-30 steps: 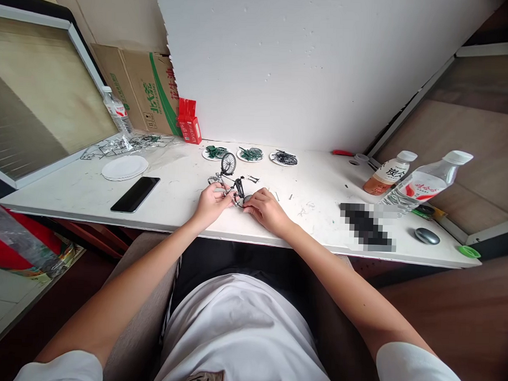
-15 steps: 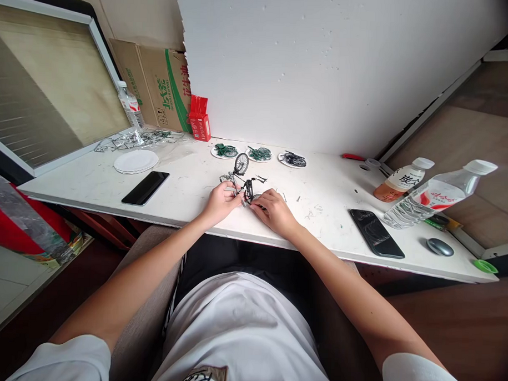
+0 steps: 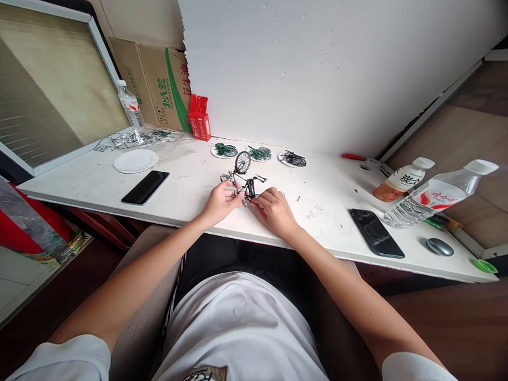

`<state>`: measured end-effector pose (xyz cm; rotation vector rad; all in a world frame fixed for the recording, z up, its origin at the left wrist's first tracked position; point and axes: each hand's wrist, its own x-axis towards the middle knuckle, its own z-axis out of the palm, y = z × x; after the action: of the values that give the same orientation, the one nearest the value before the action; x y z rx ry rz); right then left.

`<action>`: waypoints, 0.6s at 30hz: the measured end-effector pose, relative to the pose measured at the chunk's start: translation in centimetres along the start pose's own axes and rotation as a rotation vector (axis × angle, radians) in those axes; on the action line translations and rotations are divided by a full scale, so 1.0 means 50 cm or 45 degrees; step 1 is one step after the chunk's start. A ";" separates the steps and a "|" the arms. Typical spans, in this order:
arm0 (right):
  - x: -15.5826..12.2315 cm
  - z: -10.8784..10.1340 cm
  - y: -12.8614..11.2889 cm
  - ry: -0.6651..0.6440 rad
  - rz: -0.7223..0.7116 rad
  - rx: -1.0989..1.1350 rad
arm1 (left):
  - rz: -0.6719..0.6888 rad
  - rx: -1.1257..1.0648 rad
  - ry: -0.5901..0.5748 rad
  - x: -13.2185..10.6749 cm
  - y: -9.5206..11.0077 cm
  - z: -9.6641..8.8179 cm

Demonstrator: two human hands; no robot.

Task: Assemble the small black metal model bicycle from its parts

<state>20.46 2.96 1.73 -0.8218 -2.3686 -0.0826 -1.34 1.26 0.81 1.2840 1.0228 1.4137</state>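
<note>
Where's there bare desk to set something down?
Mostly bare desk lies between the left phone and left hand; also, bar small bits, between the right hand and right phone. Crowded: the right end, with two bottles and a gray oval object; the back-left corner, with thin dark parts; and around the model bicycle.

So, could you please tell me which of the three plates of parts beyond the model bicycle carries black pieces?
The rightmost plate: its pieces are black, whereas the middle plate and left plate carry green ones.
</note>
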 end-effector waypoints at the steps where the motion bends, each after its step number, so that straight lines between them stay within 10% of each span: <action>1: -0.001 0.001 -0.001 -0.007 -0.003 -0.024 | 0.002 0.001 0.000 0.000 0.000 0.000; 18: -0.006 0.022 -0.005 0.000 0.156 0.215 | -0.007 -0.008 -0.024 0.002 -0.004 -0.001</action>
<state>19.89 2.87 0.74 -0.8813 -2.2830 0.1651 -1.35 1.38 0.61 1.2867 1.0074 1.3968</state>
